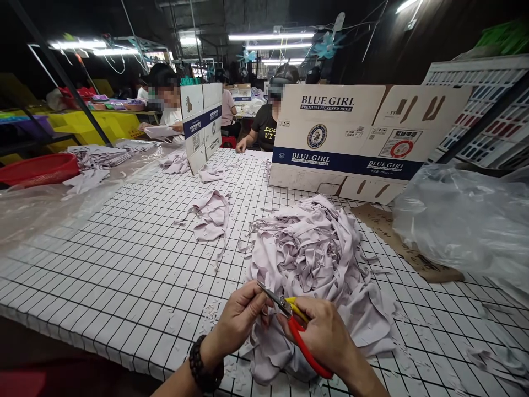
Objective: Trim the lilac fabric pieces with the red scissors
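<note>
My right hand [324, 331] is closed round a pair of scissors [302, 341] with red and yellow handles. The blades point up and left, their tips beside the fingers of my left hand [239, 313]. That hand pinches an edge of pale lilac cloth [273, 350], which hangs below and between both hands; the pinched edge itself is mostly hidden by the fingers. Just beyond lies a big crumpled heap of the same cloth pieces [314, 248] with thin strips sticking out. A smaller cloth piece [211, 215] with trailing strips rests to the left of the heap.
Tiny scraps dot the checked tabletop [124, 275]. Opened beer cartons stand upright as screens, one white carton [330, 138] behind the heap and another carton [202, 127] further left. At right are a clear plastic bag [450, 220] and brown cardboard [409, 248]. People sit across the table.
</note>
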Available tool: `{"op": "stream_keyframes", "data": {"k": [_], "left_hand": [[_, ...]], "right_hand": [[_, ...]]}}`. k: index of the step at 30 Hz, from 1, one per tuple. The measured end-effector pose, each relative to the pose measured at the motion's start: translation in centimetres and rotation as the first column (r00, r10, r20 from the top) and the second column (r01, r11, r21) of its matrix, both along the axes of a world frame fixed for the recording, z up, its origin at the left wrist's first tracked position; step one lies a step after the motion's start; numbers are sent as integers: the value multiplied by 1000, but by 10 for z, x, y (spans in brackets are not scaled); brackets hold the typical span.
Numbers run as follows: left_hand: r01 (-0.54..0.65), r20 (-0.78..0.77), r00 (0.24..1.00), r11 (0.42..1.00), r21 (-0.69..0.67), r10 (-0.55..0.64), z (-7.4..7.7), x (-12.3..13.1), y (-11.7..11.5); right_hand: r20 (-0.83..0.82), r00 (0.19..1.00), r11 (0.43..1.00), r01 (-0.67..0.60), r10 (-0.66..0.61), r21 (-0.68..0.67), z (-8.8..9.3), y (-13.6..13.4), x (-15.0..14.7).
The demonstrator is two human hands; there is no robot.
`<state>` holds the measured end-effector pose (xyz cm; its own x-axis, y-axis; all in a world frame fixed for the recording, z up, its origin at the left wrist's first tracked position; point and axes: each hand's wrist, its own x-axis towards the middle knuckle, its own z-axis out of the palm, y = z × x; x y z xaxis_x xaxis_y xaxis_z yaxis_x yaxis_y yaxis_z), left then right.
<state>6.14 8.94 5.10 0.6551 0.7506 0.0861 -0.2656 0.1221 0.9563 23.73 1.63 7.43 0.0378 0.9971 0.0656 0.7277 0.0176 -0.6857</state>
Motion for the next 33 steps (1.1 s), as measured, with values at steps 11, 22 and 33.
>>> {"op": "stream_keyframes", "data": {"k": [11,22,33], "left_hand": [[-83,13,996,996,-9,83,4,-13,7],[-324,-105,929,918,228,354,3,-60,28],[-248,-424,856,955,165,296,12,-40,-19]], "right_hand": [[-88,946,939,291,-311,-184,2,60,36],[49,960,955,280,-276,-97,-27,109,-1],[-211,977,999,29,-19,46,29,50,-37]]}}
